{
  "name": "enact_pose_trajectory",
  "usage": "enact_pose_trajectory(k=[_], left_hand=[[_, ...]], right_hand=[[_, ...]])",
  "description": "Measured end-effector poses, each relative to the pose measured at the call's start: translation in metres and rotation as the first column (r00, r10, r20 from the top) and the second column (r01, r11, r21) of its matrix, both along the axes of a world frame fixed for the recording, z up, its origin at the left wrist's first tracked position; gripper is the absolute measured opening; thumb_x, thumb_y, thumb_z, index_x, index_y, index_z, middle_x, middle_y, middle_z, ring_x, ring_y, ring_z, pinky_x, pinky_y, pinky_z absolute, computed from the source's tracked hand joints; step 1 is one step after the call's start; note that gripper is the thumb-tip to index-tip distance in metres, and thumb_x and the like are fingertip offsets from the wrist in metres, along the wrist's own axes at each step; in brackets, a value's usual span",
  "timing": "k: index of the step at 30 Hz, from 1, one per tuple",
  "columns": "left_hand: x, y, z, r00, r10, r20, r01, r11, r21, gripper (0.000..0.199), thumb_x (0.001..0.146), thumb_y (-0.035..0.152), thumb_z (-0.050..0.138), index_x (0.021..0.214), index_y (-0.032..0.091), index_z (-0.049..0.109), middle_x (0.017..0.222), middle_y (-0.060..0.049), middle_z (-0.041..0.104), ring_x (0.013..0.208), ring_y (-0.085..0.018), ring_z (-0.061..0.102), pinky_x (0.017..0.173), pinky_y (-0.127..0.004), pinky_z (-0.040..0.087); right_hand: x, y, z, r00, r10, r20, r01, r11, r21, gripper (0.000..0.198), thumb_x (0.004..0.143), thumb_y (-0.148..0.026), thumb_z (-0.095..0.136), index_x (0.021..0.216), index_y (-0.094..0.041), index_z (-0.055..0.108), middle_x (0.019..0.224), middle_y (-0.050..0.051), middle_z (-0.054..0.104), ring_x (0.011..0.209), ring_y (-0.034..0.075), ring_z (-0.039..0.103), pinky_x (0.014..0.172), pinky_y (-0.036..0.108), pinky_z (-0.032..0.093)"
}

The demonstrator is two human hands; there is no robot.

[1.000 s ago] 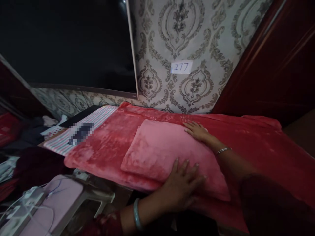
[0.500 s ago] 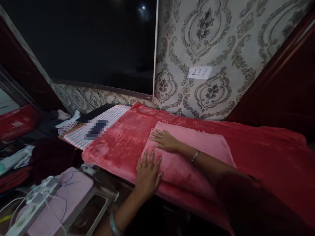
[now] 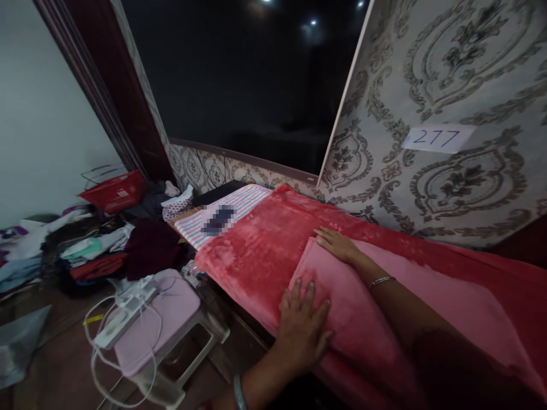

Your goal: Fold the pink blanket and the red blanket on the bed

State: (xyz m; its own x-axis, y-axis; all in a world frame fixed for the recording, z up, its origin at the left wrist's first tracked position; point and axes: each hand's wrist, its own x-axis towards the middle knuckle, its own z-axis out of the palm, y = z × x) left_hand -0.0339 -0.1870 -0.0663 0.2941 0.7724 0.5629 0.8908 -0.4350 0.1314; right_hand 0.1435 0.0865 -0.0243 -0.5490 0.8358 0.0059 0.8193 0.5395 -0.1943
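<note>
Both of your hands have travelled along the pink cloth [image 3: 350, 302] to its left end since a second ago, when they were farther right on it; your view has swung left as well, bringing a red basket [image 3: 117, 192] and more of the heaped clothes [image 3: 100, 250] into sight. Your left hand [image 3: 301, 327] is at the near left edge of the cloth, palm down, its fingers spread apart. Your right hand [image 3: 341, 249] lies at the far left corner, its fingers slightly apart and their tips over the edge — neither hand has anything visibly clamped. Your right forearm, with a thin bracelet [image 3: 383, 281], crosses above the cloth; a thicker bangle [image 3: 240, 393] is on your left wrist.

The pink cloth lies on a red blanket [image 3: 256, 245], which extends beyond its left end and along its far side. At the blanket's left end is a striped cloth [image 3: 252, 196], with a dark, pixelated object [image 3: 220, 219] on it that you cannot make out. Lower left, a pink-topped stool [image 3: 175, 310] carries a white power strip [image 3: 123, 322] and looping cables. Behind, a large dark screen [image 3: 256, 80] hangs before patterned wallpaper [image 3: 388, 171] — a paper marked "277" [image 3: 440, 138] is on the wall.
</note>
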Motion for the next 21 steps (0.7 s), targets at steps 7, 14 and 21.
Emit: enact_pose_trajectory(k=[7, 14, 21], left_hand=[[-0.001, 0.001, 0.003, 0.999, -0.019, 0.035, 0.02, 0.999, -0.026, 0.061, 0.092, 0.045, 0.06, 0.151, 0.03, 0.05, 0.166, -0.012, 0.035, 0.153, -0.042, 0.024, 0.111, -0.063, 0.035], [0.008, -0.003, 0.032, 0.999, 0.008, 0.038, -0.005, 0.995, -0.096, 0.062, 0.093, 0.045, 0.061, 0.151, 0.027, 0.049, 0.163, -0.013, 0.04, 0.152, -0.043, 0.027, 0.117, -0.075, 0.023], [0.071, -0.024, 0.031, 0.915, -0.4, -0.045, 0.395, 0.913, -0.101, 0.068, 0.094, 0.054, 0.057, 0.155, 0.026, 0.043, 0.165, -0.013, 0.037, 0.154, -0.041, 0.025, 0.12, -0.069, 0.023]], right_hand=[[-0.005, -0.036, 0.039, 0.985, -0.162, 0.065, 0.159, 0.986, 0.048, 0.065, 0.103, -0.06, 0.025, 0.162, -0.034, 0.033, 0.17, 0.005, 0.023, 0.155, 0.036, 0.022, 0.118, 0.071, 0.026], [0.061, -0.117, 0.046, 0.998, -0.012, 0.06, 0.002, 0.987, 0.158, 0.061, 0.104, -0.058, 0.025, 0.16, -0.036, 0.035, 0.169, 0.006, 0.026, 0.154, 0.036, 0.024, 0.117, 0.069, 0.028], [0.091, -0.181, 0.038, 0.997, -0.014, 0.075, 0.007, 0.995, 0.097, 0.056, 0.107, -0.05, 0.029, 0.16, -0.034, 0.037, 0.169, 0.008, 0.027, 0.155, 0.034, 0.023, 0.117, 0.067, 0.026]])
